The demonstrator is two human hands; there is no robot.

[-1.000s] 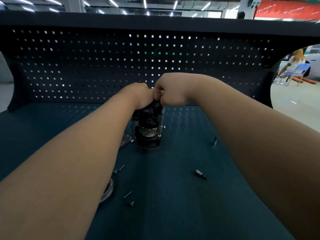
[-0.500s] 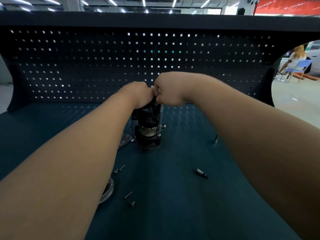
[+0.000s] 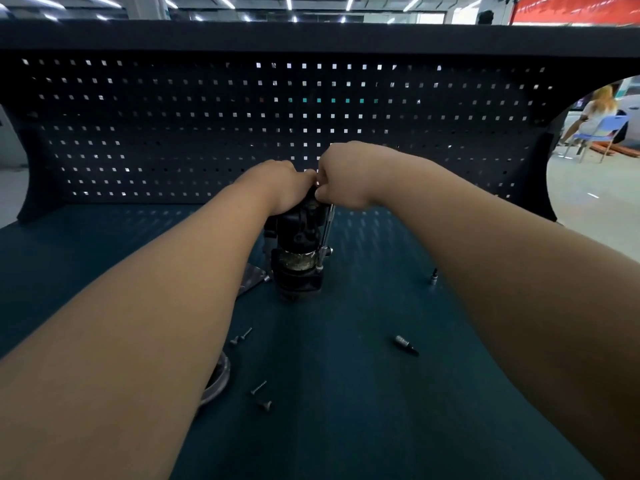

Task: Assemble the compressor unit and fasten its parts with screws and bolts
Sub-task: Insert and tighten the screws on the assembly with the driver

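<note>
A black compressor unit point(image 3: 298, 258) stands upright at the middle of the dark green bench, a metal band showing round its lower half. My left hand point(image 3: 277, 185) grips the top of the unit from the left. My right hand point(image 3: 341, 176) is curled round the upper end of a thin metal driver shaft point(image 3: 325, 233) that runs down the unit's right side to a fitting near the band. Both hands touch each other above the unit. Their fingertips are hidden.
Several loose screws point(image 3: 258, 389) lie in front of the unit. A metal bit point(image 3: 406, 344) lies at the right, a small socket point(image 3: 433, 276) stands farther back. A round metal part point(image 3: 218, 382) and a flat plate point(image 3: 251, 280) show beside my left forearm. A pegboard point(image 3: 207, 133) closes the back.
Both hands stay on top of the unit. My right hand has shifted slightly on the driver shaft; the unit and loose parts have not moved.
</note>
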